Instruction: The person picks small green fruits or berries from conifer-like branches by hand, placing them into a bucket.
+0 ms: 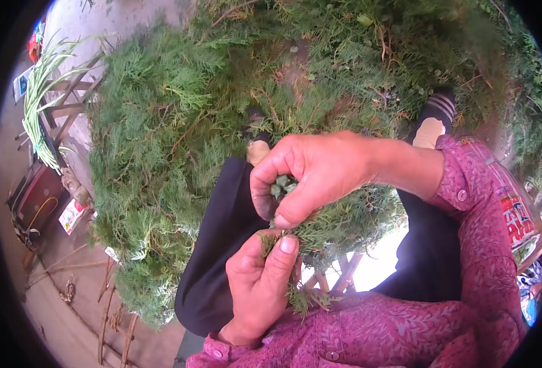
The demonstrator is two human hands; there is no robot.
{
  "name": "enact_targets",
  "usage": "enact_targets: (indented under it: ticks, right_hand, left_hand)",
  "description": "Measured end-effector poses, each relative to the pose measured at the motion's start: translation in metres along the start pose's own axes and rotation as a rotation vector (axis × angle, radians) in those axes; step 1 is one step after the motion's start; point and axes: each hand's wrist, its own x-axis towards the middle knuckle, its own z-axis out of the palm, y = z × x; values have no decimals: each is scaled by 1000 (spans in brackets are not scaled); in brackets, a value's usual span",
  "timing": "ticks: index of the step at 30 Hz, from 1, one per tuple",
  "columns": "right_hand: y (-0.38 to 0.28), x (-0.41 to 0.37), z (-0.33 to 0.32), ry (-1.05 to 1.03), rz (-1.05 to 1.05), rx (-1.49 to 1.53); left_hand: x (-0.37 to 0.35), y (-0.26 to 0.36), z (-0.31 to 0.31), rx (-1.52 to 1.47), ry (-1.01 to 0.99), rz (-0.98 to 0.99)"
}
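A green sprig (329, 232) with feathery leaves is pinched between the thumb and fingers of my left hand (260, 279), low in the middle of the view. Just above it, my right hand (314, 175) curls its fingers round several small green cones (283, 184), its thumb and fingertips close to the top of my left thumb. The sprig's leaves spread to the right of the thumbs and hang down toward the pink sleeve. Part of its stem is hidden by my fingers.
A wide heap of cut green branches (160, 116) lies in front of my legs and around my shoes. Long green beans (38, 104) hang over a wooden rack at the left. Below them are a dark red box (38, 196) and sticks on the floor (68, 313).
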Motion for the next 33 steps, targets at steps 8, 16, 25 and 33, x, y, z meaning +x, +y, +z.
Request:
enact_targets:
  ticks: [8,16,25,33]
  right_hand:
    - [42,7,-61,561,237,-249]
    - [49,38,-143,1065,108,-1409]
    - [67,42,-178,1157,1,-1211]
    - [41,-3,-162,617,-75,461]
  left_hand:
    - [6,-9,-5,1471,-402,307]
    - [3,-9,-8,1535,-535,323]
    - [4,-8,-17,1372,-489,502]
    - [0,-3,-13,1327,-519,415]
